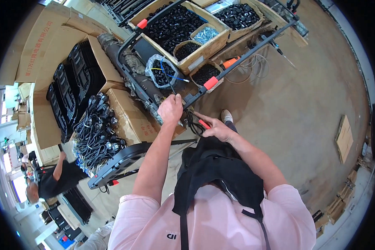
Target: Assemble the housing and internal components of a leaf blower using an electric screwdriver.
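We look steeply downward from head height through a fisheye lens: shirt [212, 216] near, left hand [171, 109] and right hand [218, 128] mid-range, parts crate [214, 46] far.

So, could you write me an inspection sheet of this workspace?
Surface: ragged covering beside the black frame; much hidden.
Job's things: black frame with red bands; red-handled tool.
Clutter: wooden box and plastic bag of small black parts; black moulded panels.
Hands: left hand apparently closed on dark cable; right hand holding red-handled tool.
Cables: yellow wire and blue wire beyond left hand; bundled black cables with plugs.
Surroundings: brown floor; tan board; another person at left.
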Available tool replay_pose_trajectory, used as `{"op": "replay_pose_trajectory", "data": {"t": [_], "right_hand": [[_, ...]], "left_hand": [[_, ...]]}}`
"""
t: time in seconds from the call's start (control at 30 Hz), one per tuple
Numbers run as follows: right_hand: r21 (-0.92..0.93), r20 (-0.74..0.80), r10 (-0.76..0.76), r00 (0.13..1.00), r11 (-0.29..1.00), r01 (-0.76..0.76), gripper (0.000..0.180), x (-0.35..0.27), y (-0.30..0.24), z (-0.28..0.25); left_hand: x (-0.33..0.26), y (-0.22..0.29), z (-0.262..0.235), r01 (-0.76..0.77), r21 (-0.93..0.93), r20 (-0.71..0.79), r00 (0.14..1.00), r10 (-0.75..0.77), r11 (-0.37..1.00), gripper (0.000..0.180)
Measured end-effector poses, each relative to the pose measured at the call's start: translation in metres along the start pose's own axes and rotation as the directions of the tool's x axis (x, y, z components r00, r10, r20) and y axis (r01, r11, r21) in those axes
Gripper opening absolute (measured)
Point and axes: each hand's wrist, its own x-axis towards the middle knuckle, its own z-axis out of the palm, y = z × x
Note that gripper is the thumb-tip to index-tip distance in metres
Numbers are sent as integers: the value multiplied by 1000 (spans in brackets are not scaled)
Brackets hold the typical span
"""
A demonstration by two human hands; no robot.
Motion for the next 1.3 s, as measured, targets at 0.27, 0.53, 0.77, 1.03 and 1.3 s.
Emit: {"op": "replay_pose_trajectory", "data": {"t": [0.27, 0.53, 0.77, 1.03, 1.3], "right_hand": [[-716, -31, 178, 983, 682, -147, 76, -7, -63, -11], [-605, -98, 390, 916, 707, -366, 33, -2, -22, -93], [-454, -257, 354, 899, 777, -435, 38, 104, 27, -85], [398, -673, 327, 663, 916, -49, 30, 153, 223, -154], [-580, -46, 246, 968, 783, -226, 43, 95, 0, -61]], "left_hand": [[0, 3, 0, 73, 7, 2, 997, -73, 997, 47], [-5, 6, 7, 77, -8, -79, 994, -78, 997, 43], [-2, 9, 2, 128, 73, -36, 991, -126, 989, 42], [33, 66, 24, 6, -8, 31, 1000, -6, 1000, 42], [-11, -1, -5, 138, 58, -63, 989, -134, 989, 39]]}}
